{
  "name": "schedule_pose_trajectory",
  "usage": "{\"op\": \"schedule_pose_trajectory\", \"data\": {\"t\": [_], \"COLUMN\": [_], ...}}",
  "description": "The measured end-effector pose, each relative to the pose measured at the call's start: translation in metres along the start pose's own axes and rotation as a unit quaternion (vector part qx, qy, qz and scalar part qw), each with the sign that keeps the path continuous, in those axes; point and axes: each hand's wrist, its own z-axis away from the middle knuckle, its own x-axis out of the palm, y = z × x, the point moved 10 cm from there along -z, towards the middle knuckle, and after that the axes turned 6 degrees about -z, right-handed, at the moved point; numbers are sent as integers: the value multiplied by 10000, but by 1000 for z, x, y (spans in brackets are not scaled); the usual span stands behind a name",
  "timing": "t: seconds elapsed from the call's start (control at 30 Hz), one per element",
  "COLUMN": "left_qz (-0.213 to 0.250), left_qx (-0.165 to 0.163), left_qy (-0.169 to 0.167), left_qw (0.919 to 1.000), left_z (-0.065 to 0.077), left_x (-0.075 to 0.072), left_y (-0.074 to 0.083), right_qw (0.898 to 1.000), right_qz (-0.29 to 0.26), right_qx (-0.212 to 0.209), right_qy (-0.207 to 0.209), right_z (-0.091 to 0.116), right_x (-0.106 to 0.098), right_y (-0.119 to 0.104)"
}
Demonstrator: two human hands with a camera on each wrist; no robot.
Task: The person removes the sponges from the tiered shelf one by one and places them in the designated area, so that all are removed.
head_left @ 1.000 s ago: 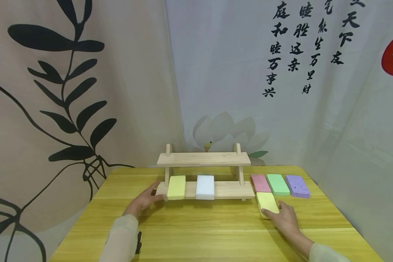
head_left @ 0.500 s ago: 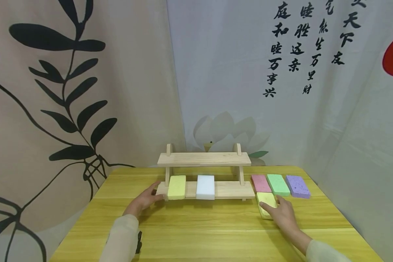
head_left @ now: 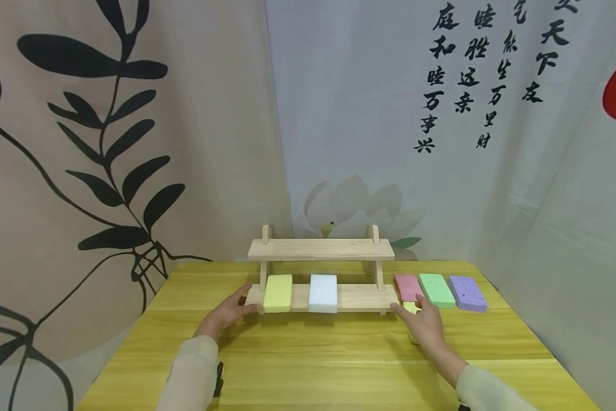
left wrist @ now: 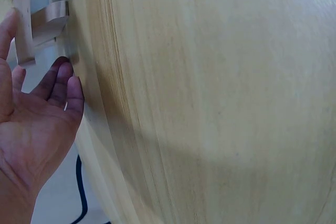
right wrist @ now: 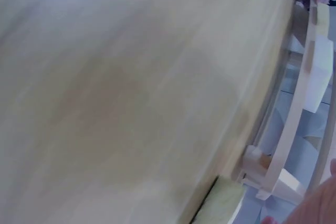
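Note:
A two-tier wooden rack (head_left: 361,298) stands on the table, bearing a yellow sponge (head_left: 278,294) and a white sponge (head_left: 322,294) on its lower shelf. My left hand (head_left: 229,313) holds the left end of that shelf, thumb at the front; its other fingers hang loose in the left wrist view. My right hand (head_left: 425,326) hovers over another yellow sponge (head_left: 411,307) and partly hides it. Its thumb reaches toward the right end of the lower shelf; contact cannot be told. No object shows in its grasp.
Pink (head_left: 407,285), green (head_left: 437,290) and purple (head_left: 467,293) sponges lie in a row on the wooden table (head_left: 308,365), right of the rack. Behind the table hangs a printed cloth (head_left: 338,114). The rack's upper shelf (head_left: 320,249) spans above the lower one.
My right hand has let go of the yellow sponge on the table and moved left and up, toward the rack's right end. My left hand has stayed at the rack's left end.

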Motion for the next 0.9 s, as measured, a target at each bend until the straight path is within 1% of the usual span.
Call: {"op": "schedule_pose_trajectory", "data": {"t": [0.17,0.23,0.3,0.4,0.53,0.6,0.73,0.9], "left_qz": [-34,-3,82,157,6,-26,88,54], "left_qx": [52,52,49,27,145,181,63,102], "left_qy": [-25,-44,-55,-62,-89,-95,-68,-74], "left_qw": [10000,10000,9999,9999,9999,9998,9999,9999], "left_z": [1,0,-4,-7,-2,0,1,-2], "left_x": [1,2,3,3,3,3,2,2], "left_y": [2,0,-5,-10,-2,1,1,0], "right_qw": [9997,9995,9992,9986,9971,9969,9968,9966], "right_qz": [-217,-308,-385,-511,-741,-765,-769,-731], "right_qx": [-47,-54,-113,-33,98,89,64,200], "right_qy": [52,71,91,107,115,139,222,319], "right_z": [-4,-5,-5,-4,-2,-1,-1,-1], "right_x": [12,18,25,34,47,52,61,74], "right_y": [-12,-17,-22,-25,-31,-36,-43,-47]}}
